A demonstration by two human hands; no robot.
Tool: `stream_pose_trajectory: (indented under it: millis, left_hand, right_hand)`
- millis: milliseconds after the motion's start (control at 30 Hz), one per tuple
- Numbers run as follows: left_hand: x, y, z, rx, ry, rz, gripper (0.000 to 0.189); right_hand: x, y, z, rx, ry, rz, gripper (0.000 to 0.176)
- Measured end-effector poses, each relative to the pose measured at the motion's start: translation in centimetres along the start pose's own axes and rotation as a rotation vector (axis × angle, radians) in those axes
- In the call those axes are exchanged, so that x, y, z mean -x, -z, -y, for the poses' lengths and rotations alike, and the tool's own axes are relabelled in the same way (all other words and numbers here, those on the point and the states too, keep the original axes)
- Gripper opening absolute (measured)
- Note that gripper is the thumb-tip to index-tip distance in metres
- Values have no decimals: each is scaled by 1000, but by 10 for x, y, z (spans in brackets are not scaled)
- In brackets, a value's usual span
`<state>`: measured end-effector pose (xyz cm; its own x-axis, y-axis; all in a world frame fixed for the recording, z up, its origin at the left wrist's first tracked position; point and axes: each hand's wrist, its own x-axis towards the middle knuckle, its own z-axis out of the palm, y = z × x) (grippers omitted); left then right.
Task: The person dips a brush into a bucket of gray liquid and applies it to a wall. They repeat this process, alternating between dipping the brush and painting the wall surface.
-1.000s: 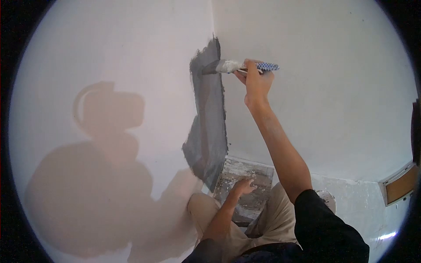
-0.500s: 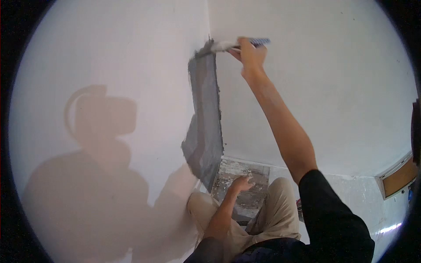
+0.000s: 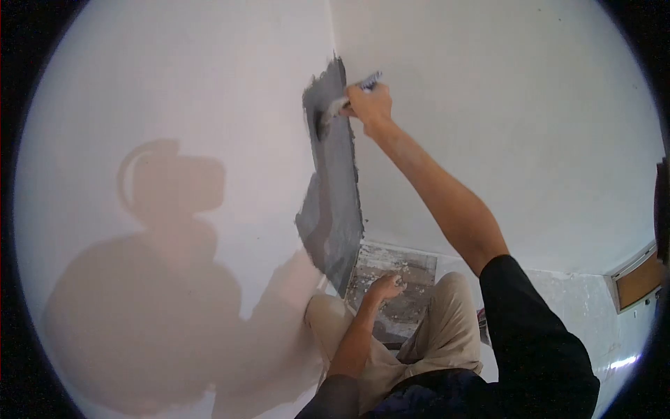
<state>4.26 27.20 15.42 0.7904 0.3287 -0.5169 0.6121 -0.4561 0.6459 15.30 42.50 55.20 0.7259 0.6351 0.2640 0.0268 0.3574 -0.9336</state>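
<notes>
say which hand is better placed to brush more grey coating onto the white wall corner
Right, likely. The right hand grips the blue-handled paint brush, bristles on the grey coated strip in the corner. The left hand sits low near the stained floor, away from it.

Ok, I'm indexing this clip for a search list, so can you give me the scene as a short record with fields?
right hand: raised, closed on a brush
brush tip: pressed on the grey patch, near its top
grey patch: strip running down the corner of the white wall
left hand: low by the knee, over the floor; grip unclear
shadow: the person's, on the left wall
</notes>
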Motion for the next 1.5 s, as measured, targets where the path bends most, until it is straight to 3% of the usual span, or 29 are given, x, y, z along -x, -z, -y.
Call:
stream_pose_trajectory:
  millis: [133, 300, 333, 400, 533, 633, 733, 800, 867, 967, 1033, 1100, 1267, 1367, 1400, 1433, 1500]
  left_hand:
    - [-6, -7, 5, 15, 2, -19, 67]
    - [4, -7, -2, -39, 15, -75, 68]
    - [-1, -9, 3, -42, 16, -80, 68]
    - [-10, -14, 13, 27, -6, -19, 68]
    - [17, -4, -6, -20, 35, 5, 67]
    - [54, 12, -21, 38, 29, 10, 66]
    - [26, -13, 21, -60, 26, -136, 66]
    - [35, -7, 9, -37, 90, -96, 66]
    - [41, -11, 6, -71, 106, -66, 65]
    - [34, -25, 23, -155, 73, -64, 64]
    - [31, -29, 25, -154, 69, -90, 62]
    - [50, -22, 0, -86, 2, -154, 59]
    - [60, -46, -28, 97, -161, -453, 42]
    - [99, -53, -102, 263, -319, -549, 32]
    - [107, -61, -124, 293, -348, -580, 29]
    - [109, -71, -144, 328, -377, -604, 27]
    - [98, -92, -180, 292, -432, -549, 26]
  right_hand:
    - [-5, -6, 49, 68, 15, -1, 21]
    - [0, 11, 54, -273, 119, 13, 16]
    - [3, 23, 45, -349, 131, 12, 15]
    - [20, 45, -7, -191, 153, -17, 17]
    - [29, 42, -118, 110, -81, -102, 24]
    - [35, 20, -83, 152, -42, -74, 30]
    - [29, 9, -15, 49, 1, -19, 37]
    - [22, -2, 22, -66, 32, -45, 40]
    - [9, -11, 42, 20, 75, -75, 41]
    - [30, 13, 79, -105, 133, -39, 34]
    - [41, 52, 68, -402, 269, 84, 24]
    - [80, 115, 52, -472, 261, 93, 18]
    - [178, 331, -84, -321, -289, -269, 29]
    - [260, 461, -113, -350, -394, -465, 36]
    - [283, 494, -114, -363, -348, -513, 35]
    - [311, 516, -104, -64, -317, -481, 33]
    - [342, 551, -100, 8, -330, -610, 33]
